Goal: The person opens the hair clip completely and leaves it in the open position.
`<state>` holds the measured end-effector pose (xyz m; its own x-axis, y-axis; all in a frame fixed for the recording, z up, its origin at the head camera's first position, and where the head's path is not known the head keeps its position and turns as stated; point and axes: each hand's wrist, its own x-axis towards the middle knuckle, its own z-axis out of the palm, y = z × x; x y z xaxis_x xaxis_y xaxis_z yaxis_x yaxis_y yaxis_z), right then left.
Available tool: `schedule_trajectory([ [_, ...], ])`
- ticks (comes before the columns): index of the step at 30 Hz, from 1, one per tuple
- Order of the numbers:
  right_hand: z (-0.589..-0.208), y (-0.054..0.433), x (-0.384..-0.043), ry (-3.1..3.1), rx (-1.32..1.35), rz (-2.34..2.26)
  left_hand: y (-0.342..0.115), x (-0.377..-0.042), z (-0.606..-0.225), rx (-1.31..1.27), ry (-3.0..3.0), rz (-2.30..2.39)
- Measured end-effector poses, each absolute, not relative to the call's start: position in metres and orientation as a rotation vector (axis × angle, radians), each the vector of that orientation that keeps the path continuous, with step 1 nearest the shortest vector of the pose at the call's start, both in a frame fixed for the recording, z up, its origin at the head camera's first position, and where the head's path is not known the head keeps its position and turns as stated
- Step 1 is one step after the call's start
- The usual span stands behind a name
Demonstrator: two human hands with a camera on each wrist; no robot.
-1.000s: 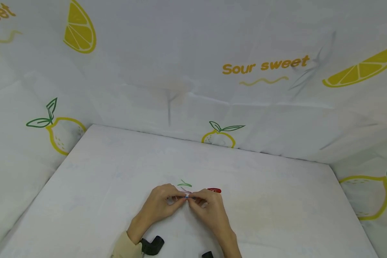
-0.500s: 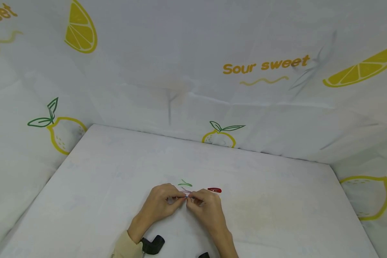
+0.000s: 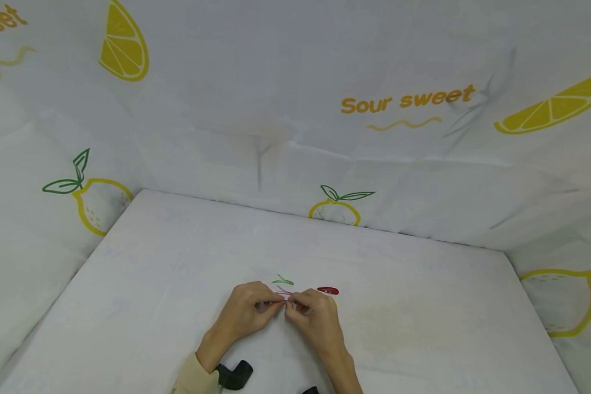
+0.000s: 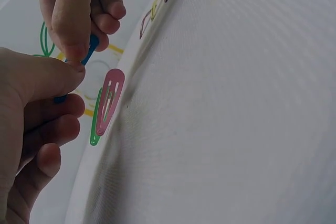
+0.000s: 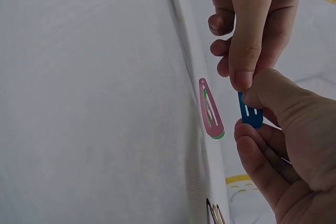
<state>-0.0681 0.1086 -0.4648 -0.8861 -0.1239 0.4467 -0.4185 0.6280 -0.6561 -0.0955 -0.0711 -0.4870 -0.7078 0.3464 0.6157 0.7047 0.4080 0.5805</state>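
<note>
Both hands meet over the table, pinching one blue snap hair clip [image 5: 252, 115] between thumbs and fingertips. My left hand [image 3: 246, 307] holds one end and my right hand [image 3: 319, 320] the other; their thumb tips nearly meet. Fingers cover much of the clip, though its slotted wide end shows in the right wrist view. Just beyond the hands, a pink hair clip [image 4: 111, 95] lies on the table, with a green hair clip [image 3: 283, 282] farther back.
A red hair clip [image 3: 328, 290] lies beyond my right hand, and a bit of yellow [image 3: 336, 304] peeks out beside it. Several clips line up along the left wrist view's top, including a yellow one [image 4: 156, 6]. Lemon-printed cloth walls surround the white table [image 3: 423, 306].
Over the first half second my right hand and forearm shift slightly left, uncovering more of the red clip. Less of the blue clip shows between the fingertips. My left hand stays nearly still.
</note>
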Motion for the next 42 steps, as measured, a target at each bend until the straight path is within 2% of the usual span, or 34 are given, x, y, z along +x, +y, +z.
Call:
schedule_trajectory([
  [42, -0.4658, 0.1043, -0.0673, -2.523, 0.351, 1.066, -0.0650, -0.0950, -0.4916, -0.885, -2.208, -1.254],
])
